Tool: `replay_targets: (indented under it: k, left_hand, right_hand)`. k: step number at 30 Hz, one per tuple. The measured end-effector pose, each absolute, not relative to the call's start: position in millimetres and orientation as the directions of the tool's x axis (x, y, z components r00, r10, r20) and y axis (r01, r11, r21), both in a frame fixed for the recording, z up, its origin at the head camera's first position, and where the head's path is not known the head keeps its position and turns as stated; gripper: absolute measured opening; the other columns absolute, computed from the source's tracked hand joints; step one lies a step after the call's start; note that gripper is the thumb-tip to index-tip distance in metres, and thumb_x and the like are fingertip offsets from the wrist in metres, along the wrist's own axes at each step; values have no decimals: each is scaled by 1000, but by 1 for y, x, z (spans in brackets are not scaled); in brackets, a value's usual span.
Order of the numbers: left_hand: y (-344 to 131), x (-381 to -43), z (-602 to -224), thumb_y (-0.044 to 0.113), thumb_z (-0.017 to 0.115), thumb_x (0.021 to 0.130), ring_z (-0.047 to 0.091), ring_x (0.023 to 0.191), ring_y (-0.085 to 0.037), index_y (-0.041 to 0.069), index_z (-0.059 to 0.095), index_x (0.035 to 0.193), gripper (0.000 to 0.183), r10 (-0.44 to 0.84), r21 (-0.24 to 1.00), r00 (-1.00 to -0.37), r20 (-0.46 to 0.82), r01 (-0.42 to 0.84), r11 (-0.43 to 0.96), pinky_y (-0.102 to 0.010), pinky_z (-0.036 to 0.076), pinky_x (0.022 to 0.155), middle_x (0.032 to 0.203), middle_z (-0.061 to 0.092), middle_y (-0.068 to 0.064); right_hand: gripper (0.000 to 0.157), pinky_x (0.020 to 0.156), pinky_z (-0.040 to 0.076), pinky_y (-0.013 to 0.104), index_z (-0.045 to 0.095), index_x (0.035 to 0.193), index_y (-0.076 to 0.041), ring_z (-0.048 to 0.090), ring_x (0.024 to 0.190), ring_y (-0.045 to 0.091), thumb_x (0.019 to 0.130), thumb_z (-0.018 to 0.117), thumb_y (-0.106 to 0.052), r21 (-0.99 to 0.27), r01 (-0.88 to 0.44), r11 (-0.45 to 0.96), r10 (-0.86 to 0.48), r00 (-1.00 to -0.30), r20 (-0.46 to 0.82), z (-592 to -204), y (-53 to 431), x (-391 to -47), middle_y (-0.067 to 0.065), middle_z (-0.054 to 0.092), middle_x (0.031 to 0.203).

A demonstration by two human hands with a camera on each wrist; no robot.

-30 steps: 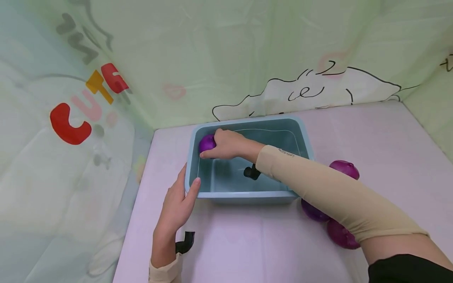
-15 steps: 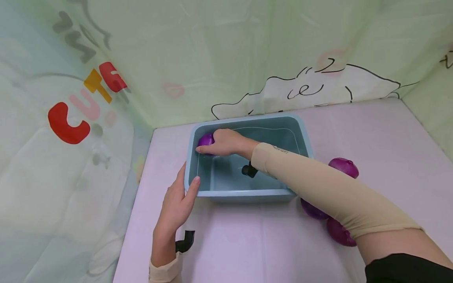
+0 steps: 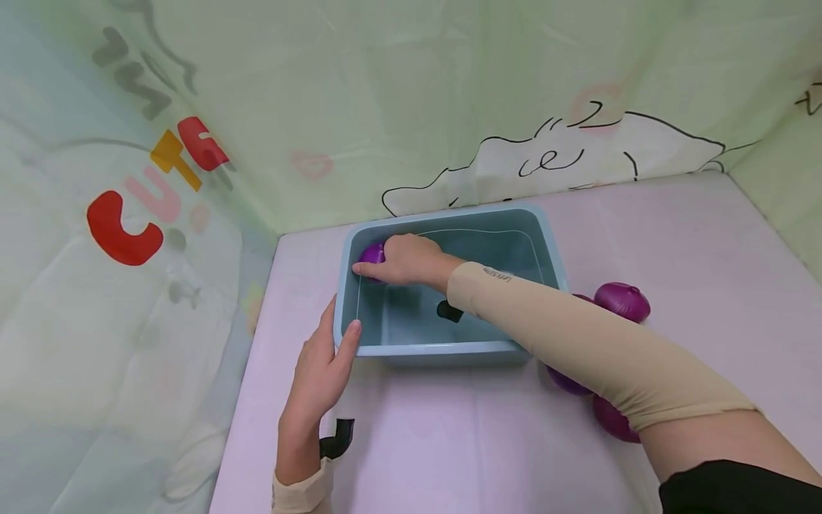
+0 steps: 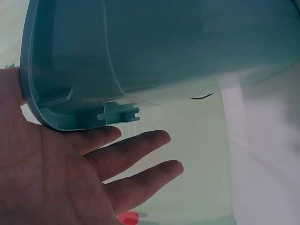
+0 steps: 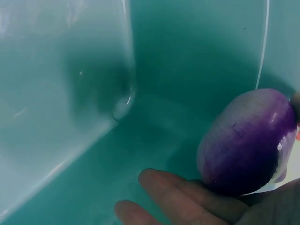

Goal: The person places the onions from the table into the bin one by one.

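Observation:
In the head view my right hand reaches into a light blue plastic bin and holds a red onion near its back left corner. The right wrist view shows this onion between thumb and hand, while other fingers stretch out over the bin floor. My left hand rests at the bin's left side, thumb over the rim. Its fingers lie straight and spread outside the bin in the left wrist view.
More red onions lie on the pale tabletop right of the bin: one onion behind the right sleeve, another onion in front, and others partly hidden by the arm. A printed curtain stands behind the bin.
My right hand has shifted slightly left with the onion, toward the bin's wall. The sleeve's shift uncovers a bit of another onion behind it. The left hand stays in place.

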State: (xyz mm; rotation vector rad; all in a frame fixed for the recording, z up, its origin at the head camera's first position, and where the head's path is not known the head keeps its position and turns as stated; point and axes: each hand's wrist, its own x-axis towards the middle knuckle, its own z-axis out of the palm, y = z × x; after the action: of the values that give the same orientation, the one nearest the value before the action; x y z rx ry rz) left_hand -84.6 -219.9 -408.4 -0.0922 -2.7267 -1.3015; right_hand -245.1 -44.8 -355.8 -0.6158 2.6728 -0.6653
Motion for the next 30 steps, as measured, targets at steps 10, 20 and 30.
replay_targets:
  k: [10,20,30]
  left_hand:
    - [-221,-85,-410,59,46,106,58,131,-33,31,23,166,70,-1,771,-992,123,95,629,-60,51,93,157,47,0]
    - [-220,-86,-409,58,43,108,56,132,-31,29,23,166,69,-2,763,-993,116,87,640,-60,48,99,157,46,-1]
    - [-221,-86,-410,57,43,108,57,132,-30,29,23,167,68,2,763,-993,119,92,640,-60,48,99,157,46,-1]
  right_hand:
    - [69,64,49,35,69,84,-16,63,77,20,96,41,-79,-423,-317,849,-425,-885,-189,-358,-48,-243,3,66,80]
    - [74,62,49,35,69,83,-14,63,71,20,95,40,-81,-401,-317,860,-426,-877,-221,-356,-46,-248,3,61,77]
    - [77,65,50,36,72,99,-14,65,78,21,95,37,-83,-385,-321,865,-430,-870,-241,-355,-44,-250,3,65,85]
